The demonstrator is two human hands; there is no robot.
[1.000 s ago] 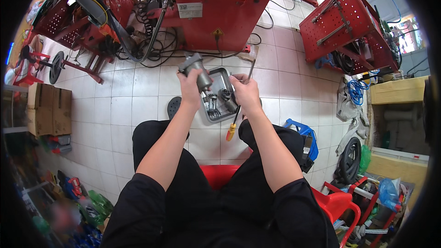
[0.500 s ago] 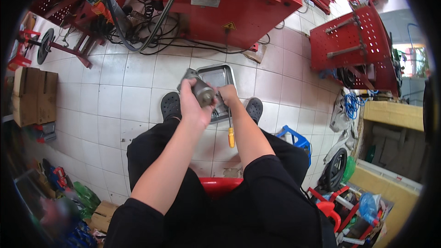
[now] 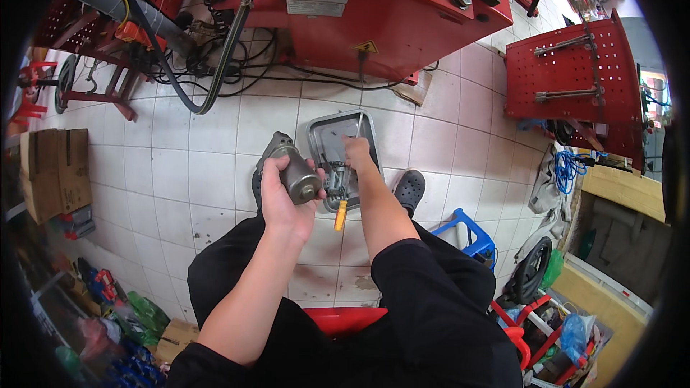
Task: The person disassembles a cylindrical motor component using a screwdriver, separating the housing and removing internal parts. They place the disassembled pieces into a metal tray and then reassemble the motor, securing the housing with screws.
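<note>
While you sit over the tiled floor, your left hand (image 3: 284, 197) is clamped around a grey metal cylinder (image 3: 293, 170), held above your knees. Its long axis runs from upper left to lower right, with the round flat end facing toward you at lower right and the narrower end pointing away at upper left. Your fingers wrap its left side and the thumb lies along its right.

Your right hand (image 3: 357, 152) is well apart from the cylinder, reaching down into a steel tray (image 3: 323, 128) on the floor; whether it grips anything there cannot be told. A screwdriver (image 3: 341, 214) with an orange handle shows just below the tray, between your forearms.

Beyond the tray stands a red machine (image 3: 402, 14) with black cables (image 3: 237, 75) trailing in front. A red pegboard stand (image 3: 568, 75) sits to the right, a blue stool (image 3: 467, 233) by your right knee.
</note>
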